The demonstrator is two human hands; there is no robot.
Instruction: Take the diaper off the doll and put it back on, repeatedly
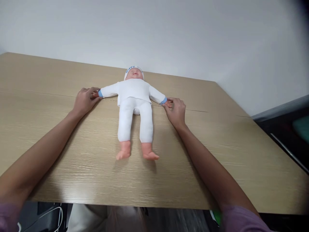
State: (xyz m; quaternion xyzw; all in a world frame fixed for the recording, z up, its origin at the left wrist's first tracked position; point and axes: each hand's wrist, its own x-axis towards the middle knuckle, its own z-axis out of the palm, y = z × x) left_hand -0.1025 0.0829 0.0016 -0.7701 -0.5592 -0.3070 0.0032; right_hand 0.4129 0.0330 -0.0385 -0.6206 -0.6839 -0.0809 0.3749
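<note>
**Both hands hold the doll by its arms**

You have a soft baby doll in a white cloth suit with blue cuffs and a white cap lying on its back near the middle of the light wood-grain table. Its head points toward the pale wall, its bare pink feet point toward you, and its arms are stretched out to either side.

Your left hand is at the end of the doll's arm on your left, fingers curled and closed around the small pink hand just past the blue cuff. Your right hand does the same on the other side, thumb and fingers pinching the doll's hand beside its cuff. Both of your forearms reach across the tabletop, and the heels of both hands rest on the wood.
</note>
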